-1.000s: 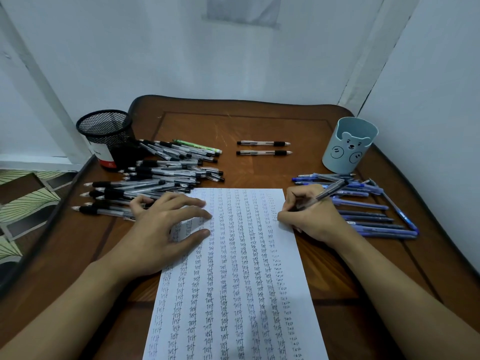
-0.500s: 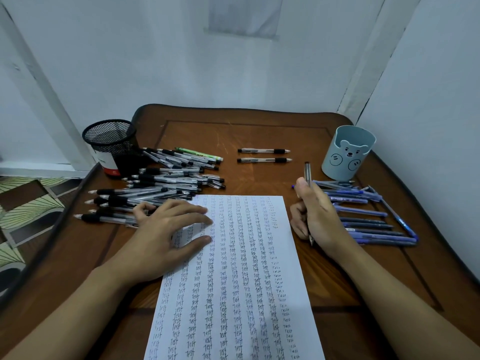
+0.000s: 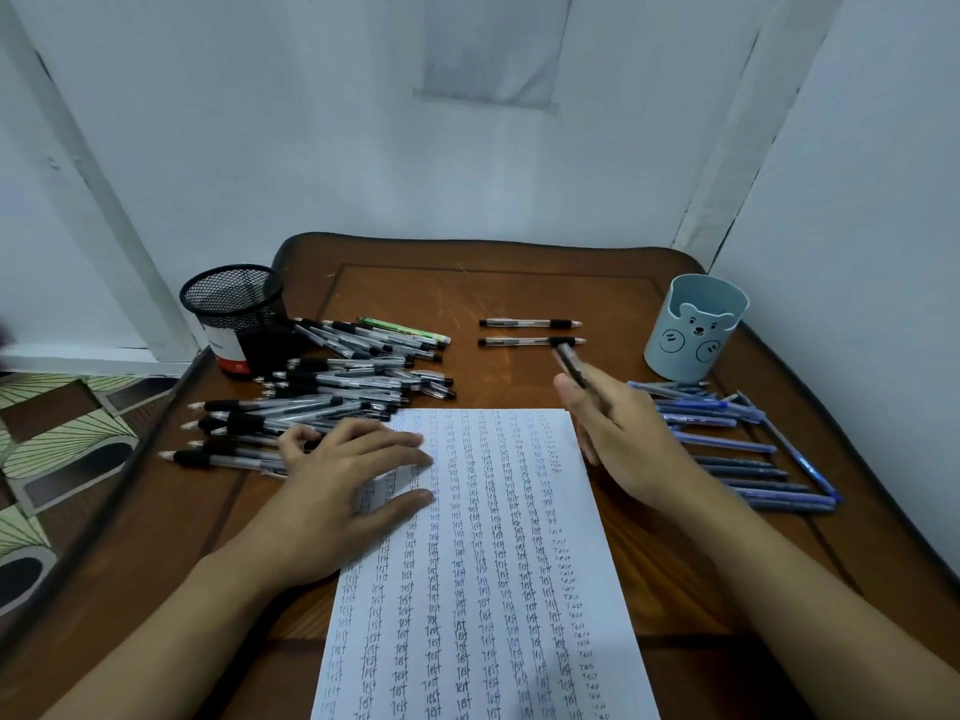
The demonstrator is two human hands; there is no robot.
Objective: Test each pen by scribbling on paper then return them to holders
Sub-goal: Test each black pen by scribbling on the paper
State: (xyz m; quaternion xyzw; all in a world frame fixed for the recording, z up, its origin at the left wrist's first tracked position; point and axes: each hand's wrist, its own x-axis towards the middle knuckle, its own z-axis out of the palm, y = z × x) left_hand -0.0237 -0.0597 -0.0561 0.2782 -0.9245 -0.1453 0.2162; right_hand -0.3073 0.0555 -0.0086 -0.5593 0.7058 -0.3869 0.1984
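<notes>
Your right hand [image 3: 618,439] has swung forward off the sheet's edge, and its fingers pinch the pen [image 3: 571,366], which points away from you. Your left hand [image 3: 343,485] lies flat, fingers straight, on the paper [image 3: 493,563]. Beyond lie two loose pens [image 3: 530,332], between the mesh holder [image 3: 231,298] and the bear holder [image 3: 693,330].

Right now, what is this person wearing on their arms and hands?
Nothing that shows. The left hand and right hand are bare, with no gloves or rings in view. Both forearms are bare too: no sleeves, watch or bracelet up to the picture's edge.
</notes>
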